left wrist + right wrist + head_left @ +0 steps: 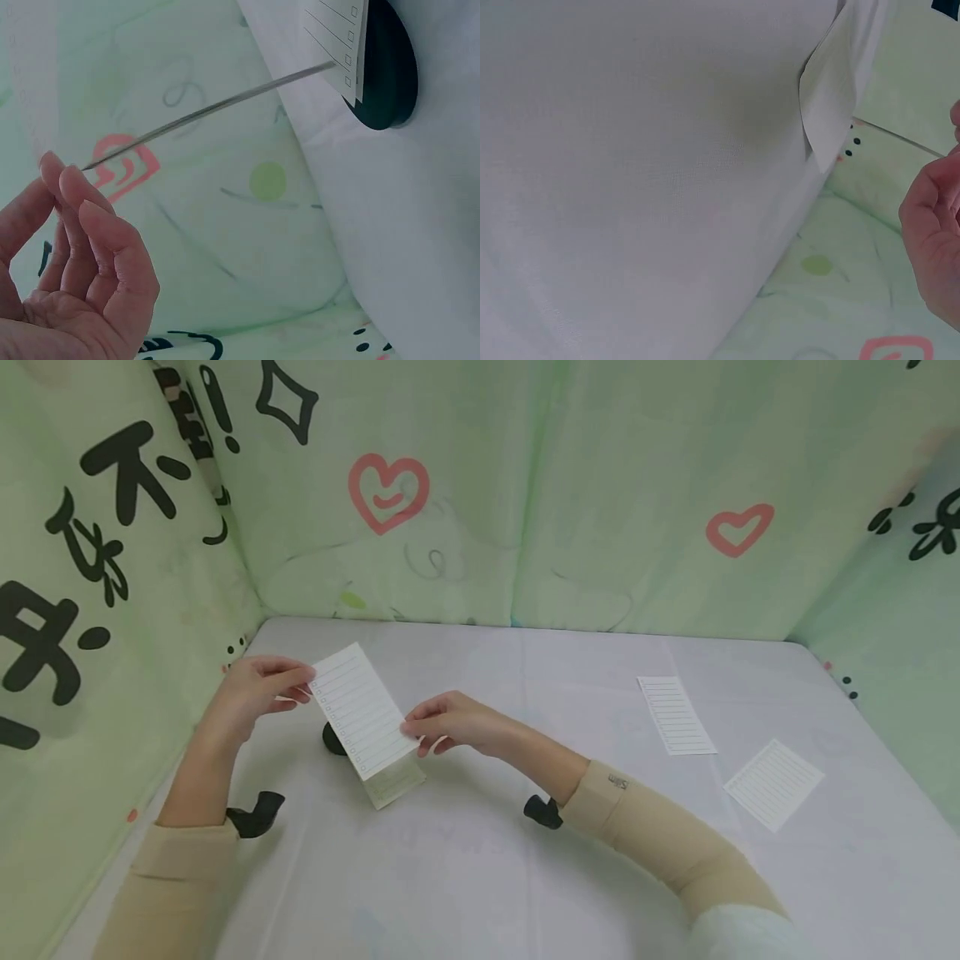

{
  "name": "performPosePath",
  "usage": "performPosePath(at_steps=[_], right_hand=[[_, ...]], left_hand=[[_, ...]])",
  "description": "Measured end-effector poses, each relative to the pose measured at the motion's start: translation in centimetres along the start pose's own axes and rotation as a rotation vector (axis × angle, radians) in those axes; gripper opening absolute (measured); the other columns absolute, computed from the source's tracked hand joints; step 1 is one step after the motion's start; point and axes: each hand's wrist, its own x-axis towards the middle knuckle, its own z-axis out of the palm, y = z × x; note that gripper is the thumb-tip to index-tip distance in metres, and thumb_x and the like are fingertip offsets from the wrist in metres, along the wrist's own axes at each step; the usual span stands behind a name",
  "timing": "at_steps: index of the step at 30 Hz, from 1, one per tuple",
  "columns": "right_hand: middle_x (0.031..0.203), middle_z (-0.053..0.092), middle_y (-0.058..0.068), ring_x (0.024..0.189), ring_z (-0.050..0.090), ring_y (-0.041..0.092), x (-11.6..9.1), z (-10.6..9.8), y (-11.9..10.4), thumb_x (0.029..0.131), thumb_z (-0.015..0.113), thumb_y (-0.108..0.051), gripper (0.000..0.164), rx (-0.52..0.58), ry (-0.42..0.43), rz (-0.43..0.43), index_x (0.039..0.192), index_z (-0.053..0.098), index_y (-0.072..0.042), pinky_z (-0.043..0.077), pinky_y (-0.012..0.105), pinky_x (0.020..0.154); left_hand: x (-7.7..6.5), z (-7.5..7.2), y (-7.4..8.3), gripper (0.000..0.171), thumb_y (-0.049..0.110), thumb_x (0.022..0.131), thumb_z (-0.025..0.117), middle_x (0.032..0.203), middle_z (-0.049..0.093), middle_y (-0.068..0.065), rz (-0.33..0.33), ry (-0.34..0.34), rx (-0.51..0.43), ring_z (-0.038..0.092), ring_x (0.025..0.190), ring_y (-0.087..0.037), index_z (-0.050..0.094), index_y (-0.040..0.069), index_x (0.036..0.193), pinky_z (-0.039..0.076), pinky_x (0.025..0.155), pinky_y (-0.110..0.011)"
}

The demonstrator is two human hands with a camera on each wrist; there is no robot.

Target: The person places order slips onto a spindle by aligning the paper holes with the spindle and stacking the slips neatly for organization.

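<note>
My left hand (258,693) pinches the upper left edge of a white checklist sheet (358,710) with lines and small boxes. By the sheet's lower right edge, my right hand (453,722) grips it between thumb and fingers. Under the raised sheet is a paper spike, its dark round base (332,740) partly covered. The left wrist view shows the metal rod (210,109) rising from that base (394,67), its tip by the left fingertips. Another lined sheet (337,34) lies against the base, around the rod. Only part of the right hand (934,240) shows in the right wrist view.
Two more lined sheets lie on the white table (465,877) at the right, one upper sheet (677,716) and one lower sheet (775,785). A green printed curtain (480,543) stands behind the table and along both sides.
</note>
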Motion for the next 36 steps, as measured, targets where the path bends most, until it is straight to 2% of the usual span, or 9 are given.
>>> performPosePath(at_steps=[5, 8, 17, 24, 36], right_hand=[[0.079, 0.061, 0.001, 0.069, 0.061, 0.014, 1.0, 0.5, -0.3, 0.087, 0.061, -0.018, 0.022, 0.009, 0.005, 0.044, 0.103, 0.063, -0.002, 0.047, 0.024, 0.067], [0.078, 0.060, 0.001, 0.067, 0.060, 0.014, 1.3, 0.6, -0.5, 0.087, 0.061, -0.016, 0.021, 0.021, 0.008, 0.066, 0.102, 0.062, -0.002, 0.047, 0.023, 0.065], [0.078, 0.062, 0.001, 0.067, 0.060, 0.014, 2.0, 0.4, -0.2, 0.088, 0.060, -0.014, 0.021, 0.057, 0.026, 0.122, 0.104, 0.061, -0.001, 0.046, 0.023, 0.063], [0.077, 0.061, 0.001, 0.066, 0.060, 0.014, 2.2, 0.3, 0.0, 0.087, 0.060, -0.014, 0.021, 0.084, 0.023, 0.126, 0.103, 0.061, -0.001, 0.046, 0.024, 0.063], [0.077, 0.062, 0.000, 0.065, 0.060, 0.014, 2.1, 0.2, -0.1, 0.088, 0.060, -0.014, 0.020, 0.110, 0.021, 0.129, 0.103, 0.061, 0.000, 0.045, 0.025, 0.063]], left_hand=[[0.4, -0.4, -0.5, 0.047, 0.027, 0.091, 0.056, 0.069, 0.060, 0.016, -0.029, -0.011, -0.008, 0.061, 0.067, 0.000, 0.048, -0.011, 0.118, 0.049, 0.069, -0.019], [0.8, -0.7, -0.9, 0.045, 0.028, 0.090, 0.057, 0.070, 0.061, 0.017, -0.057, -0.022, -0.029, 0.061, 0.068, -0.001, 0.049, -0.007, 0.116, 0.049, 0.069, -0.018], [1.6, -1.1, -1.6, 0.005, 0.023, 0.088, 0.061, 0.071, 0.063, 0.013, -0.094, -0.078, -0.170, 0.062, 0.068, -0.003, 0.060, 0.018, 0.086, 0.049, 0.070, -0.020], [1.7, -1.1, -1.6, 0.016, 0.019, 0.089, 0.060, 0.070, 0.064, 0.013, -0.084, -0.088, -0.233, 0.062, 0.067, -0.002, 0.063, 0.026, 0.075, 0.048, 0.068, -0.018], [2.1, -0.6, -1.9, 0.017, 0.017, 0.088, 0.061, 0.070, 0.064, 0.010, -0.087, -0.072, -0.322, 0.062, 0.065, -0.004, 0.065, 0.024, 0.073, 0.048, 0.066, -0.018]])
